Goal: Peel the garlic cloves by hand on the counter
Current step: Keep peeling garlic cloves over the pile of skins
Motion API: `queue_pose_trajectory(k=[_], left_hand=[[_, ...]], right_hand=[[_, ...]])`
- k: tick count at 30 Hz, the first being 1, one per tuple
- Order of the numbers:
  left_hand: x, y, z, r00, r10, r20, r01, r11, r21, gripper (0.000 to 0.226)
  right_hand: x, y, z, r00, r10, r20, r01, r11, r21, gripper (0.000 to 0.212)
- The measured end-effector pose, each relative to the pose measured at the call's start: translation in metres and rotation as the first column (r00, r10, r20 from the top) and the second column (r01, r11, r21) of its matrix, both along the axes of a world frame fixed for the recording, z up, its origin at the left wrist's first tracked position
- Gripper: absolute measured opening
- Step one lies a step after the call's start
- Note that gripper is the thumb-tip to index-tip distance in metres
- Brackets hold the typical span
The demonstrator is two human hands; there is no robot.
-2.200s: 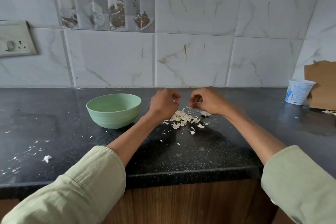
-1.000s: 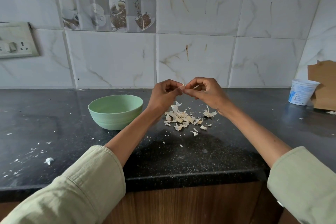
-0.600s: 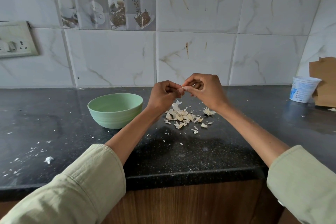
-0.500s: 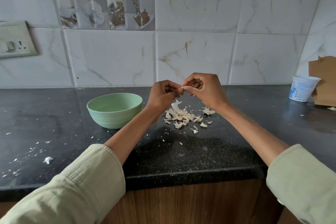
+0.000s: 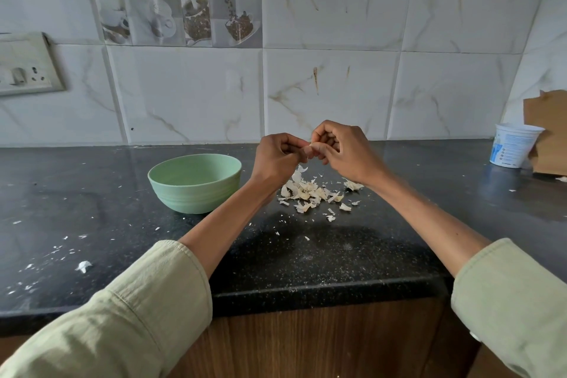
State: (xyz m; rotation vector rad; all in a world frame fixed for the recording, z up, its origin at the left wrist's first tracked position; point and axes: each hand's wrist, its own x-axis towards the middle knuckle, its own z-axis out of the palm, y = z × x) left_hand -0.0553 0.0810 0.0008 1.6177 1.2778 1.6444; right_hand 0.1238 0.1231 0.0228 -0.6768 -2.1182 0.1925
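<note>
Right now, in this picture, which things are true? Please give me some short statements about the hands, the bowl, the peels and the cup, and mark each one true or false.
1. Both hands meet above the peels, the left hand and right hand pinching a small clove between their fingertips. True.
2. The green bowl stands to the right of the peels. False: it stands to the left of the peels.
3. The peels lie inside the bowl. False: they lie on the black counter, beside the bowl.
4. A white cup stands at the far right, near the wall. True.
5. The left hand rests on the bowl's rim. False: it is raised, apart from the bowl.
</note>
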Motion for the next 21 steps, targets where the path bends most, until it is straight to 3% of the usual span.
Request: queue_pose_trajectory(k=[11,21], left_hand=[[-0.0006,-0.0016,-0.0019,0.999,0.000,-0.032,0.001,1.000,0.021,0.004],[-0.0011,-0.0022,0.0033,0.999,0.020,0.032,-0.020,1.000,0.017,0.007]], right_hand=[[0.0013,-0.0016,0.0008,0.993,-0.016,0.117,0.006,0.997,0.080,0.010],[-0.0015,-0.0051,0.0007,0.998,0.013,-0.060,-0.016,0.999,-0.037,0.007]])
